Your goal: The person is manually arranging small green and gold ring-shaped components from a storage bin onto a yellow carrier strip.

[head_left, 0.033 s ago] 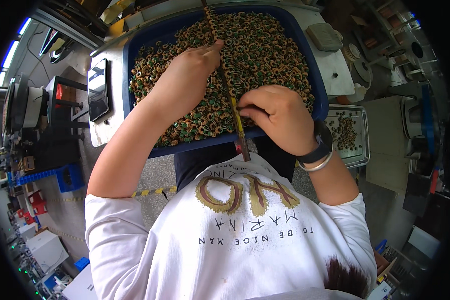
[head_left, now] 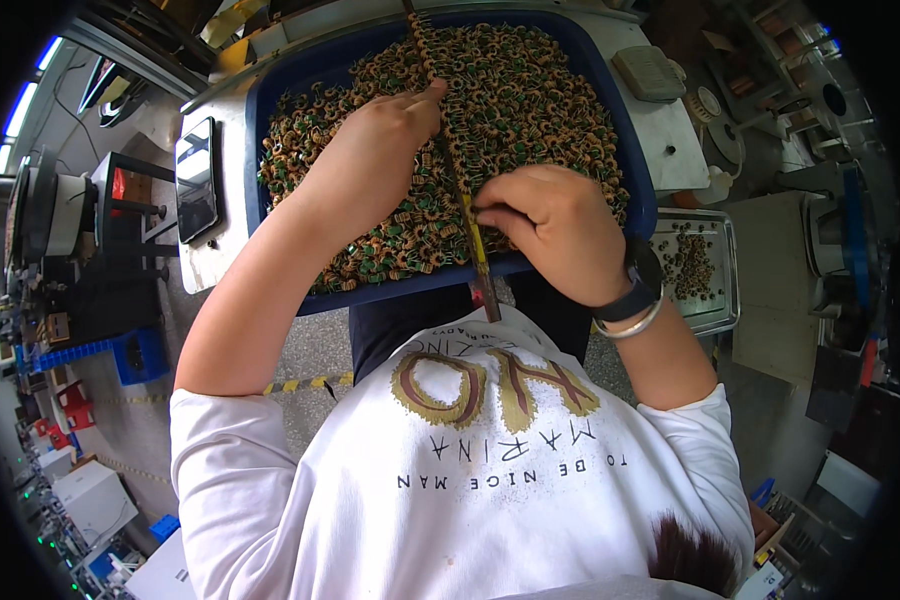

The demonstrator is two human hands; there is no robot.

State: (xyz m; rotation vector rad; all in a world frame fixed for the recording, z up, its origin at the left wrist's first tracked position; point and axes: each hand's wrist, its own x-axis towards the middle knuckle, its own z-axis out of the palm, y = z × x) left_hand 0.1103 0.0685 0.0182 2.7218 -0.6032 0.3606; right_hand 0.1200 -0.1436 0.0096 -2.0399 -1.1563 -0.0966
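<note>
A long narrow strip (head_left: 478, 255) with a yellow section lies across a blue bin (head_left: 642, 185), its near end reaching my shirt. Small wire-wound ring coils (head_left: 530, 100), copper and green with thin leads, fill the bin, and a row of them lines the strip's far part. My left hand (head_left: 395, 135) is closed over the coils, its index fingertip at the strip; its other fingers are mostly hidden. Lower down, my right hand (head_left: 545, 220) pinches thumb and forefinger together at the strip's right edge, beside the yellow section. Whatever is between those fingertips is too small to make out.
Right of the bin, a metal tray (head_left: 725, 275) holds more loose coils. A phone-like black device (head_left: 198, 180) lies on the white table at left. A grey box (head_left: 650, 75) sits at the far right, and a blue crate (head_left: 140, 355) stands lower left.
My right thumb and forefinger have come closer together at the strip, and the hand has shifted very slightly. My left hand and the strip stay where they were.
</note>
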